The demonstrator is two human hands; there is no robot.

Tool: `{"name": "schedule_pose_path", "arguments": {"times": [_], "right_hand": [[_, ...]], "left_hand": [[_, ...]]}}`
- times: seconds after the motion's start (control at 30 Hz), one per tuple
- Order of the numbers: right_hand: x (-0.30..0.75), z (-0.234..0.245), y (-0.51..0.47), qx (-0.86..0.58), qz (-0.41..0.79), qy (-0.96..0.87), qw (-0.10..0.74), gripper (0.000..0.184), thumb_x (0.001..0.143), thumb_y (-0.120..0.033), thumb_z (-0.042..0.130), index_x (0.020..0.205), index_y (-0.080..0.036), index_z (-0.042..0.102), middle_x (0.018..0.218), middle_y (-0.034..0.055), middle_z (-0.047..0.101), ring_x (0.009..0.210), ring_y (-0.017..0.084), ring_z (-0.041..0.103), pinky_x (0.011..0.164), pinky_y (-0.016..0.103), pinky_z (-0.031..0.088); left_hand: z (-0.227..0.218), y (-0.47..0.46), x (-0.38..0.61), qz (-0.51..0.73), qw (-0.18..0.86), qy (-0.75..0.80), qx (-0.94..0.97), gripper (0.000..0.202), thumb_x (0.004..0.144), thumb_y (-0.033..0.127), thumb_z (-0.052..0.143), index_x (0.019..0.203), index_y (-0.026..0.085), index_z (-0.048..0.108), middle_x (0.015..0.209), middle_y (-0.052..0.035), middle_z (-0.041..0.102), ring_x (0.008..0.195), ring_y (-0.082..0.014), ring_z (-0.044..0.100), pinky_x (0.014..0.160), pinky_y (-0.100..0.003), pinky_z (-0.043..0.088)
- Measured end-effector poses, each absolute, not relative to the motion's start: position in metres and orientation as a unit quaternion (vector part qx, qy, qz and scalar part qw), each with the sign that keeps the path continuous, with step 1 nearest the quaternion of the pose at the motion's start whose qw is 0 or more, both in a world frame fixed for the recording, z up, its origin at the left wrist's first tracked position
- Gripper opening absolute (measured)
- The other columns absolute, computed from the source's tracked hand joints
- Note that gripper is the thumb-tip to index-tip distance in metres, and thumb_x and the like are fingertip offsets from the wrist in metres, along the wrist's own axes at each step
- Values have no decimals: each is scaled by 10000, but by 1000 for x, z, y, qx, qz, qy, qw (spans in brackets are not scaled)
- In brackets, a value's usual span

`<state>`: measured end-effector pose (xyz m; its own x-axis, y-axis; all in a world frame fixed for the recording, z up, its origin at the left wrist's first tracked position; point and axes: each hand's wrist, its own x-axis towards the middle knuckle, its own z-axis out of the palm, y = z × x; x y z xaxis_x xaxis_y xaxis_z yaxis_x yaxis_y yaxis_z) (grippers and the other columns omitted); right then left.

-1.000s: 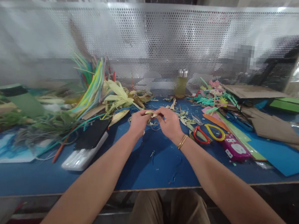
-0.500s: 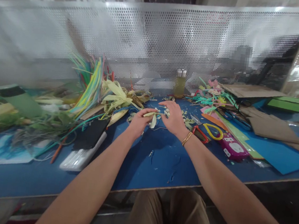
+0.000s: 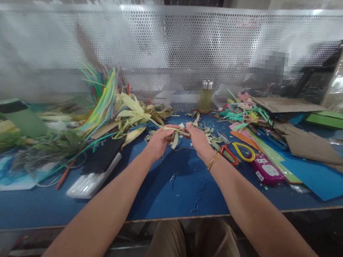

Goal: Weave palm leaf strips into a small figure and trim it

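Note:
Between my hands, above the blue table, is a pale corn husk piece (image 3: 175,140) with a thin stem-like part running across to the right. My left hand (image 3: 158,143) is closed around its left end, thumb on top. At the other end, the fingers of my right hand (image 3: 200,141) pinch the stem-like part; the fingertips are partly hidden. A gold bracelet (image 3: 214,161) circles my right wrist. Husk scraps (image 3: 213,138) lie beside my right hand. To the left of my left hand are a bunch of corn husks (image 3: 134,110) and a single husk (image 3: 134,135).
Red-handled scissors (image 3: 229,155) and yellow-handled scissors (image 3: 244,152) lie right, near a purple case (image 3: 268,169). A bottle (image 3: 206,97) stands by the perforated metal screen (image 3: 193,44). Left are colourful strips (image 3: 105,100), a black pad (image 3: 103,156) and a white box (image 3: 86,185).
My right hand has moved slightly down and left, from fingers spread to closed on the stem-like part of the husk. My left hand stays nearly in place.

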<state>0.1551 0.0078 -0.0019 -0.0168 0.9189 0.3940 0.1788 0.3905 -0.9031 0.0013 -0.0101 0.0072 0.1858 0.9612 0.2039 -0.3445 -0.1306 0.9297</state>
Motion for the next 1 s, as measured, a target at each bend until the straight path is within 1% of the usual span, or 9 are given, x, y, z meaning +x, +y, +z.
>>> {"name": "schedule_pose_path", "arguments": {"times": [0.03, 0.1, 0.17, 0.23, 0.47, 0.57, 0.67, 0.83, 1.0], "right_hand": [[154, 0, 6, -441, 407, -592, 538, 385, 861, -469, 448, 730, -165, 645, 751, 64, 668, 693, 164, 589, 664, 314, 446], [152, 4, 2, -430, 487, -542, 533, 351, 776, -498, 580, 715, -160, 650, 735, 43, 656, 676, 144, 566, 660, 300, 426], [151, 7, -1, -414, 502, -525, 549, 299, 690, -456, 683, 711, -159, 652, 704, 13, 628, 665, 124, 534, 661, 283, 409], [151, 8, -2, -409, 494, -514, 570, 281, 643, -423, 725, 704, -160, 647, 666, -11, 592, 651, 111, 502, 651, 269, 396], [150, 5, 1, -377, 486, -515, 597, 307, 634, -435, 731, 674, -162, 595, 642, -36, 526, 611, 87, 433, 633, 257, 375], [147, 4, 0, -369, 476, -531, 596, 285, 649, -417, 713, 652, -166, 578, 627, -36, 520, 608, 91, 429, 628, 258, 373], [146, 2, -1, -380, 460, -541, 593, 254, 667, -385, 689, 627, -166, 567, 616, -34, 517, 606, 95, 429, 633, 267, 374], [145, 0, 1, -397, 442, -539, 597, 236, 689, -358, 667, 603, -176, 546, 588, -44, 477, 583, 94, 396, 618, 269, 361], [146, -1, 2, -408, 431, -534, 602, 210, 698, -330, 663, 612, -172, 556, 583, -46, 476, 580, 90, 398, 611, 257, 366]], "left_hand": [[7, -11, 2, 552, 585, 308, 508, 268, 652, 305, 725, 887, 176, 708, 787, -34, 671, 665, -123, 566, 595, -239, 415], [5, -11, 3, 538, 583, 319, 518, 287, 618, 288, 779, 872, 184, 697, 758, -14, 661, 623, -104, 548, 597, -237, 411], [3, -10, 5, 535, 576, 339, 516, 302, 580, 267, 821, 834, 189, 678, 709, 7, 639, 589, -92, 532, 580, -232, 399], [1, -8, 5, 541, 572, 355, 504, 307, 566, 269, 837, 805, 191, 660, 667, 18, 614, 566, -91, 521, 553, -228, 385], [-2, -4, 6, 539, 581, 378, 479, 270, 605, 325, 811, 774, 182, 657, 669, -8, 640, 586, -111, 552, 531, -229, 386], [-1, -5, 7, 535, 576, 398, 472, 228, 601, 294, 782, 676, 181, 599, 611, -4, 619, 527, -101, 513, 470, -220, 325], [2, -7, 9, 523, 582, 406, 472, 244, 570, 237, 747, 594, 192, 509, 536, 23, 558, 493, -102, 492, 439, -218, 291], [8, -12, 15, 509, 588, 412, 476, 236, 562, 197, 698, 565, 197, 462, 504, 33, 509, 482, -108, 490, 438, -217, 315], [8, -12, 14, 500, 595, 406, 481, 234, 588, 198, 716, 559, 187, 484, 527, 18, 539, 494, -108, 491, 457, -225, 343]]}}
